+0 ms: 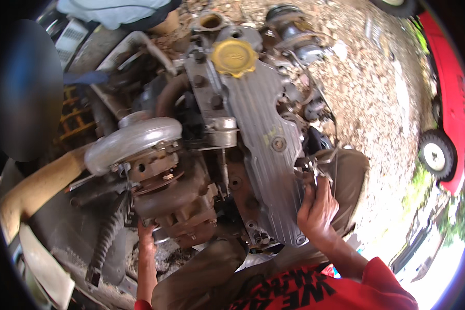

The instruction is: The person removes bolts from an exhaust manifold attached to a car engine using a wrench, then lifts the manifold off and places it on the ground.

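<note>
A large engine stands between my knees, with a ribbed grey valve cover [261, 119] and a yellow oil filler cap [234, 58] at its far end. On its left side sits a turbocharger [134, 139] with a silver compressor housing and a rusty lower body. My right hand [318, 206] is at the right edge of the valve cover, its fingers closed at small metal parts [314, 169]; what they grip is unclear. Under the turbocharger, my left hand [146, 231] reaches in from below, its fingers mostly hidden behind the housing.
A ribbed hose [108, 240] and a tan curved piece [46, 183] lie left of the turbocharger. A silver canister [222, 133] sits beside the valve cover. Thin metal pipes [323, 95] run along the engine's right side. Beyond are gravel [369, 82] and a red vehicle [449, 93].
</note>
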The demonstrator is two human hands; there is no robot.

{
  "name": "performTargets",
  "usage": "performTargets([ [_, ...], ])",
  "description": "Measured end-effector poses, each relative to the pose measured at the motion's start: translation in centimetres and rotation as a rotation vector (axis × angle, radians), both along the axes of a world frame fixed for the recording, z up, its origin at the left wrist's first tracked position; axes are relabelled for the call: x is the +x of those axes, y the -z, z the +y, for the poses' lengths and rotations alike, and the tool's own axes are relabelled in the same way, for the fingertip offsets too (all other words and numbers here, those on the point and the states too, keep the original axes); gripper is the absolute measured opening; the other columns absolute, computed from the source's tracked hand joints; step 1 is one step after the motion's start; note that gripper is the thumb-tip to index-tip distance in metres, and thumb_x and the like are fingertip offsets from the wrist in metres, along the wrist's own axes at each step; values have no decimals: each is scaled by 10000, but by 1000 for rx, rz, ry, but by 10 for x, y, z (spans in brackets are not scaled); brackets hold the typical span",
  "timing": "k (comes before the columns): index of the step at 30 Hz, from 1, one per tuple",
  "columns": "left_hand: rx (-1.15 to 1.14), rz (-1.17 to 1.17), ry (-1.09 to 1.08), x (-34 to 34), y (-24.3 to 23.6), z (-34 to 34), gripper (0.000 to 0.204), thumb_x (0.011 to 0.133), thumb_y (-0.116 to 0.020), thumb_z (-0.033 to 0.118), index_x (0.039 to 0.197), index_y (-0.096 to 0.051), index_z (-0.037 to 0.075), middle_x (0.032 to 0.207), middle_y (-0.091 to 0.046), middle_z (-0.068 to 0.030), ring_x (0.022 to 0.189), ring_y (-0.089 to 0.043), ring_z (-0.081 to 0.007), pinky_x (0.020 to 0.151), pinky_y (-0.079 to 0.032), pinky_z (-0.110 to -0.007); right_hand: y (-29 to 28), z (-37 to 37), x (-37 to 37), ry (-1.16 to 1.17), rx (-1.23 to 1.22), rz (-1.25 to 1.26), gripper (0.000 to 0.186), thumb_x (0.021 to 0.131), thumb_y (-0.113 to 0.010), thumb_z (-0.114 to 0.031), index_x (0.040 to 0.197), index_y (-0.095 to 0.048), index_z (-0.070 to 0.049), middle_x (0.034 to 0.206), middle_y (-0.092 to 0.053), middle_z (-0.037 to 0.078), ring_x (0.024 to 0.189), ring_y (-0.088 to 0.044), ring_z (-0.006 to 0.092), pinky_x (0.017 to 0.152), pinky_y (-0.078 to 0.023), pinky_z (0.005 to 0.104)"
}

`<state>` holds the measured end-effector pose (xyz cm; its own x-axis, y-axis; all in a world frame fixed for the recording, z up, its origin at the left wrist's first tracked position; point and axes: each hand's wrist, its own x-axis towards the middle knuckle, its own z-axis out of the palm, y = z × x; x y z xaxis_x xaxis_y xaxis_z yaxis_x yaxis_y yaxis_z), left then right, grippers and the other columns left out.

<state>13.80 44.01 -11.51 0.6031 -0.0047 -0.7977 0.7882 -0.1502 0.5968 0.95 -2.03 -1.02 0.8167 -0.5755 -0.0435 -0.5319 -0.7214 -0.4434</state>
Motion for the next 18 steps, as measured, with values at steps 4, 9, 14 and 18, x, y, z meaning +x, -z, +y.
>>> performTargets([
  [4,322,-231,231,25,-42,-28,692,713,-813,99,1313,-485,-5,1176,-621,-112,1034,-603,-221,919,-497,-363,-1,2,-3,-85,24,-108,290,808,-587,54,1088,-525,12,1125,-691,149,709,-693,252,564,-525,332],
  [9,661,-426,542,60,-61,-21,750,666,-864,83,1287,-470,-63,1123,-657,-180,1024,-629,-272,927,-493,-367,10,-8,-32,-455,220,-276,377,726,-681,-45,1084,-563,-43,1132,-694,121,728,-682,204,581,-502,323],
  [14,935,-339,491,73,-108,-30,822,654,-875,163,1304,-443,-95,1143,-661,-272,1051,-667,-365,909,-514,-393,-6,-16,-24,-522,225,-104,331,755,-655,-55,1077,-577,-65,1156,-663,97,768,-674,294,614,-530,396],
  [18,929,-265,439,88,-156,-50,903,644,-891,228,1330,-418,-120,1174,-641,-300,1105,-639,-404,933,-503,-409,-2,-27,-26,-494,192,-5,329,790,-648,-123,1111,-593,-78,1195,-633,64,793,-674,287,669,-542,410],
])
